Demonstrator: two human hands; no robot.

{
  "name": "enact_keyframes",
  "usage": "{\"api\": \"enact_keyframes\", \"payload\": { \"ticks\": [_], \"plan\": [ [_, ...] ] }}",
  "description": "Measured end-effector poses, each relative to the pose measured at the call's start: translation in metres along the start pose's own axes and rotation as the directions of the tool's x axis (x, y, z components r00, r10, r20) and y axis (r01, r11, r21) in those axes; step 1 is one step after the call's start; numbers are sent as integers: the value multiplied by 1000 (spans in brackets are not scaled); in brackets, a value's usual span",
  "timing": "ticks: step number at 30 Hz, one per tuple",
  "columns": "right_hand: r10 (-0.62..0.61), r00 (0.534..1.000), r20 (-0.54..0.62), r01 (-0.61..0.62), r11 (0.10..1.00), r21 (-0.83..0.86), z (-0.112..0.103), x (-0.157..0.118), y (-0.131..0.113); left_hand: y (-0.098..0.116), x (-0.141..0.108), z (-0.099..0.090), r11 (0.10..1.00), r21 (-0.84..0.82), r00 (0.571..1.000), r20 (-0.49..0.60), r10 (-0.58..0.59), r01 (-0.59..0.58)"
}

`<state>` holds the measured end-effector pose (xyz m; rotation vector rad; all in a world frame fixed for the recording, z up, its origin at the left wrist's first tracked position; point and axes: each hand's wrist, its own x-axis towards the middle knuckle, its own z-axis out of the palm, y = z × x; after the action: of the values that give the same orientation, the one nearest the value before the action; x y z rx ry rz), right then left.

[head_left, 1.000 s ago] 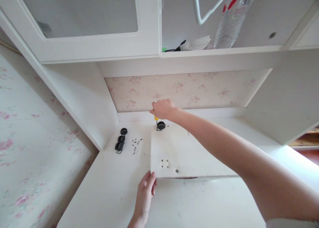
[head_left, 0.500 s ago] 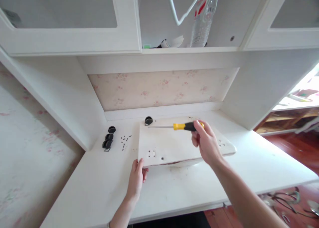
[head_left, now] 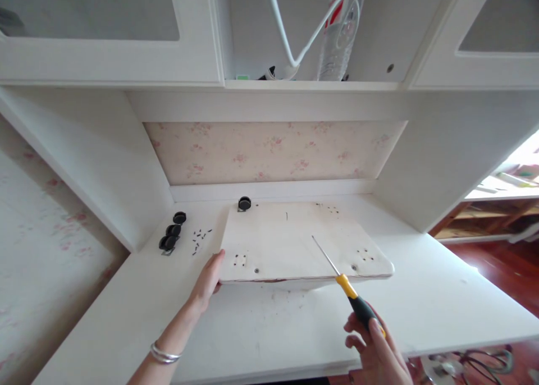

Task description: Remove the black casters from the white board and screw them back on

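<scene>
A white board [head_left: 290, 239] lies on the white desk, with groups of screw holes near its corners. My left hand [head_left: 209, 274] grips the board's near left corner, thumb on top and fingers curled beneath. In my right hand [head_left: 373, 340] is a yellow and black screwdriver [head_left: 356, 298], its shaft pointing up and left over the board. Whether its tip touches the board I cannot tell. One black caster wheel [head_left: 244, 204] sits at the board's far left corner. Several more caster wheels [head_left: 173, 231] and a scatter of small dark screws [head_left: 199, 240] lie left of the board.
White cabinets with a shelf [head_left: 311, 86] hang above the desk [head_left: 236, 329]. On the shelf stands a plastic bottle [head_left: 337, 42], with a white cable [head_left: 290, 51] dangling in front. Side panels enclose the desk's back. Cables [head_left: 484, 365] lie on the floor at lower right.
My right hand has drawn back toward me and down, taking the screwdriver away from the far left caster wheel. My left hand still holds the board's corner. The camera view has shifted slightly.
</scene>
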<state>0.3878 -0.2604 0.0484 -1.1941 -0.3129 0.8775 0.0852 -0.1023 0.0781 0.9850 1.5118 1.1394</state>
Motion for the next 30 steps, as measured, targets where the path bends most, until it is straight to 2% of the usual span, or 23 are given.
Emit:
{"api": "enact_keyframes", "payload": {
  "ticks": [3, 4, 9, 13, 18, 24, 30],
  "plan": [
    [-40, 999, -2, 40, 994, -104, 10, 6, 14, -6, 6, 2, 994, 53, 995, 14, -96, 95],
    [-57, 998, 13, 58, 986, -158, 13, 8, 17, -8, 8, 3, 994, 59, 995, -4, -96, 96],
    [-116, 989, 92, 146, 877, -457, 25, 18, 22, -15, 12, 3, 994, 99, 998, -58, -31, 36],
    [-143, 986, 82, 164, 812, -561, 30, 27, 30, -21, 17, 0, 989, 146, 999, -44, -1, 7],
    [-53, 988, 146, 133, 775, -618, 35, 40, 39, -34, 25, 0, 991, 130, 998, -55, -12, 19],
    [-80, 983, 164, 167, 758, -630, 47, 53, 37, -39, 36, 2, 994, 106, 998, -60, 11, -4],
    [-104, 972, 211, 204, 818, -537, 39, 70, 42, -31, 44, 4, 994, 107, 998, -49, 27, -22]
  ]
}}
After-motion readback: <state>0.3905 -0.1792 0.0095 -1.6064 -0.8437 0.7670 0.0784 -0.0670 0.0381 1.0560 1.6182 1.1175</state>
